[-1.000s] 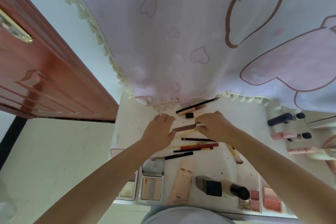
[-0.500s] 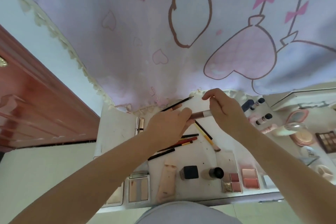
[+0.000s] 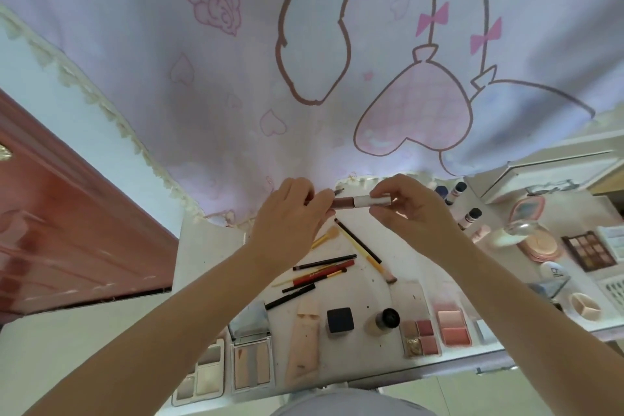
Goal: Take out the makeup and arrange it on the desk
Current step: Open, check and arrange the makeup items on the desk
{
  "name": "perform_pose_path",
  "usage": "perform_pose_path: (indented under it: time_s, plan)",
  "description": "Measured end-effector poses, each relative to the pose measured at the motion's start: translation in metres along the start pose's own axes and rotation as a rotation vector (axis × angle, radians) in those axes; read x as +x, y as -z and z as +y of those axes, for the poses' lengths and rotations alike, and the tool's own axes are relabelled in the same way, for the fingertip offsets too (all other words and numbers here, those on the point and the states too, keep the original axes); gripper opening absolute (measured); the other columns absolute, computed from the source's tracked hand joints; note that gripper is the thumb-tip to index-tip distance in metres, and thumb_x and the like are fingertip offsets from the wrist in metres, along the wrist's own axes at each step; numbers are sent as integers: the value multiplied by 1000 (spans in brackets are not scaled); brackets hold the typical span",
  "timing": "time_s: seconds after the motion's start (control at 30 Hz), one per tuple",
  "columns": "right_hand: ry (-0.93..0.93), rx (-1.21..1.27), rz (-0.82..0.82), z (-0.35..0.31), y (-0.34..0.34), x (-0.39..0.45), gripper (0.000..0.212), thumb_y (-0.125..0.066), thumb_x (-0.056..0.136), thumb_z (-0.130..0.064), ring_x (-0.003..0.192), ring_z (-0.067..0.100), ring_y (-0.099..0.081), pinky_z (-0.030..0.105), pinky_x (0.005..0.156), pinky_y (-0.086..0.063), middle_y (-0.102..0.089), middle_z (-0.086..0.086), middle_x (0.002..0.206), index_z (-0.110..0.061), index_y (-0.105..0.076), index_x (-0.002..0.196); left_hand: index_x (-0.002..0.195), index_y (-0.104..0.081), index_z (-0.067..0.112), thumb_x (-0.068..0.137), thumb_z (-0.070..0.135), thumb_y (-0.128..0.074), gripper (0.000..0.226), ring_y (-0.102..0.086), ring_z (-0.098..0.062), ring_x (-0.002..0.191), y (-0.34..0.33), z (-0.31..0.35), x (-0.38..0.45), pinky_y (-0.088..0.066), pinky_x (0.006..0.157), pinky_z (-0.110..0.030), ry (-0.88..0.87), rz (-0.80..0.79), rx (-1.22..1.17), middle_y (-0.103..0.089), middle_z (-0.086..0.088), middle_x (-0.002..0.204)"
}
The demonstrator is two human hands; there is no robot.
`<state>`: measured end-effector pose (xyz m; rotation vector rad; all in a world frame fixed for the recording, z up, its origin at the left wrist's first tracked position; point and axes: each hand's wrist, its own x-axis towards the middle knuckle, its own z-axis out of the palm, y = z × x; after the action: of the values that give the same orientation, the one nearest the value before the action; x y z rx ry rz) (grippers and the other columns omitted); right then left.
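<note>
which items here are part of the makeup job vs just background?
Job:
- lip gloss tube, held by left hand and right hand
- pencils on the desk
- eyeshadow palette
- foundation tube

Background:
- curtain
- wooden door

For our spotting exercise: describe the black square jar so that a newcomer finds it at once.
Start at the desk's near edge, where palettes lie in a row. The black jar stands between a peach tube and a round-capped bottle. It is the only dark, square-topped thing there.
</note>
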<state>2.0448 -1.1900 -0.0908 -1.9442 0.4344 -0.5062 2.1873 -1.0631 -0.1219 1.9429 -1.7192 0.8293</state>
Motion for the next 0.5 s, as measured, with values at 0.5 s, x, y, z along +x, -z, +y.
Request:
perform_pose_path:
  time_s: [0.5]
  plan:
    - [-273, 23, -156, 0, -8, 15, 26, -41, 95, -23, 41, 8, -45, 20, 48, -39, -54, -6, 48, -22, -55, 73, 85, -40, 17, 85, 27, -39, 10, -47, -17, 53, -2, -6, -10, -35, 47, -19, 65, -32, 68, -52, -4, 64]
